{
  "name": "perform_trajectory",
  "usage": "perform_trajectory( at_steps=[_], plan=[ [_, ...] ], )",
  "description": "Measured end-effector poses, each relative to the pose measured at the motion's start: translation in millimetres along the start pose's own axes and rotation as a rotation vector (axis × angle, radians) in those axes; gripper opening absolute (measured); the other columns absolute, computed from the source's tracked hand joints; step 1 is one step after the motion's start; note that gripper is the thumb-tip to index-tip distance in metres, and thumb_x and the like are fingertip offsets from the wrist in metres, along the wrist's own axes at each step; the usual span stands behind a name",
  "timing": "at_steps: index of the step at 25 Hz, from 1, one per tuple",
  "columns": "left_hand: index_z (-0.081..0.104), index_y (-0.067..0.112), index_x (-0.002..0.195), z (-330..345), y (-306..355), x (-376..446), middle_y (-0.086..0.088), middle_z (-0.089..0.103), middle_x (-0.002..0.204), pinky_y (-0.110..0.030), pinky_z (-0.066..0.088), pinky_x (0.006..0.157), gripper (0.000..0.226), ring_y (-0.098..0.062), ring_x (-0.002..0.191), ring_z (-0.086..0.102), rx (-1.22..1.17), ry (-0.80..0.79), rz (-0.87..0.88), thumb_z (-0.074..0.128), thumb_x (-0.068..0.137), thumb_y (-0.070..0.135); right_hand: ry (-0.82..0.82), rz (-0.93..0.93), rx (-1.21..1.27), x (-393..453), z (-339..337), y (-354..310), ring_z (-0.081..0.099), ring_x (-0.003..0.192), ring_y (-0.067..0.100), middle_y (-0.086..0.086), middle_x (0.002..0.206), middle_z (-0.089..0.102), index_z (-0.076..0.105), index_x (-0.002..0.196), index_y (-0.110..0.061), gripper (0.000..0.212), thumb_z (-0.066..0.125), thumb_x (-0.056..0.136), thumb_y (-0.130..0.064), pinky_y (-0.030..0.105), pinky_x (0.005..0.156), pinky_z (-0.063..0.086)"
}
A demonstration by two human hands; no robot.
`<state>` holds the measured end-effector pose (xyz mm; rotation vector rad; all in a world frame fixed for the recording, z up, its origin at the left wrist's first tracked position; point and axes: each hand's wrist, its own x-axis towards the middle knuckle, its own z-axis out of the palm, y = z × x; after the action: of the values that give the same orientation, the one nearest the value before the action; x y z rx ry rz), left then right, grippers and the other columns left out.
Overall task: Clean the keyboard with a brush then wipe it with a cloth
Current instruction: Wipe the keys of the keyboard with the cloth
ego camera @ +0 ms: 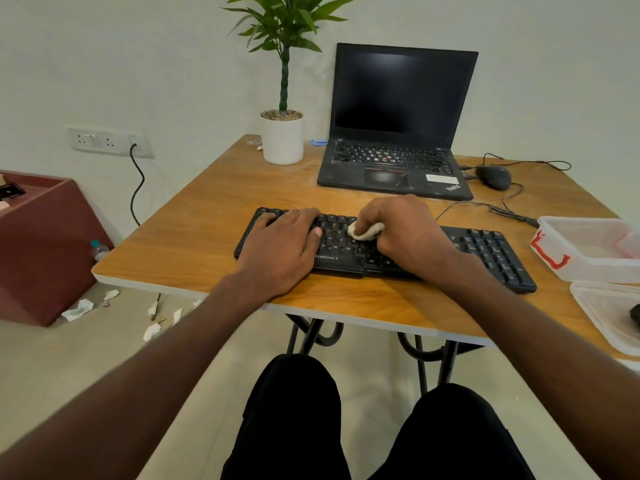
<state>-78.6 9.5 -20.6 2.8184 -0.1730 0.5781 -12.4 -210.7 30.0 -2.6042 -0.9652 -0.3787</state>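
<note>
Left hand lay flat, steadying the keyboard; right hand gripped the cloth, whose hard strokes risked snagging keycaps.

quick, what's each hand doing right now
Left hand: open, lying flat on the keyboard.
Right hand: closed on the cloth, pressing it to the keys.

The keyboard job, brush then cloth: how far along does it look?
Brushing seems over: no brush is in either hand. Wiping is in hand: the right hand pinches a small white cloth against the middle keys of the black keyboard, while the left hand lies flat on its left part, steadying it. The right-hand keys look yet to be wiped, though I can't confirm.
</note>
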Motion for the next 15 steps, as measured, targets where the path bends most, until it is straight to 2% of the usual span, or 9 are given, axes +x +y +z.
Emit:
perform_trajectory(
  at_steps=[3,6,10,12,15],
  plan=[
    [0.049,0.025,0.144,0.9,1.0,0.6,0.002,0.063,0.142,-0.048,0.029,0.121,0.040,-0.016,0.132,0.055,-0.002,-0.006,-0.009,0.029,0.112,0.036,0.063,0.040,0.015,-4.9,1.3,-5.0,0.069,0.097,0.020,-0.001,0.107,0.077,0.082,0.107,-0.021,0.037,0.074,0.081,0.004,0.039,0.084,0.057],
    [0.048,0.025,0.146,1.8,0.3,0.4,0.002,0.062,0.144,-0.048,0.029,0.122,0.041,-0.015,0.133,0.055,0.006,-0.015,-0.013,0.029,0.111,0.036,-0.015,-0.104,0.094,-15.9,1.1,-1.9,0.070,0.104,0.017,-0.006,0.112,0.077,0.083,0.104,-0.022,0.042,0.075,0.077,0.008,0.044,0.088,0.058],
    [0.050,0.024,0.145,1.7,1.4,-0.2,0.002,0.061,0.146,-0.049,0.022,0.125,0.042,-0.015,0.137,0.054,0.034,-0.008,-0.018,0.029,0.110,0.035,-0.015,-0.005,-0.009,-7.0,-8.8,0.6,0.070,0.098,0.019,-0.004,0.109,0.078,0.083,0.103,-0.025,0.036,0.075,0.081,0.003,0.043,0.087,0.058],
    [0.051,0.023,0.144,1.6,1.7,-0.6,0.001,0.061,0.147,-0.051,0.020,0.126,0.044,-0.015,0.138,0.054,0.054,-0.006,-0.021,0.028,0.109,0.035,0.005,-0.066,0.049,-6.4,-1.4,-15.6,0.070,0.099,0.021,-0.003,0.108,0.078,0.082,0.105,-0.024,0.041,0.073,0.079,0.006,0.043,0.085,0.058],
    [0.051,0.023,0.144,0.9,1.3,-1.2,0.000,0.061,0.147,-0.053,0.021,0.126,0.043,-0.016,0.138,0.054,0.064,-0.016,-0.021,0.028,0.109,0.034,-0.027,-0.140,0.118,-18.3,6.3,-18.8,0.071,0.109,0.019,-0.002,0.116,0.078,0.083,0.107,-0.020,0.045,0.073,0.076,0.012,0.040,0.094,0.057]
  ],
)
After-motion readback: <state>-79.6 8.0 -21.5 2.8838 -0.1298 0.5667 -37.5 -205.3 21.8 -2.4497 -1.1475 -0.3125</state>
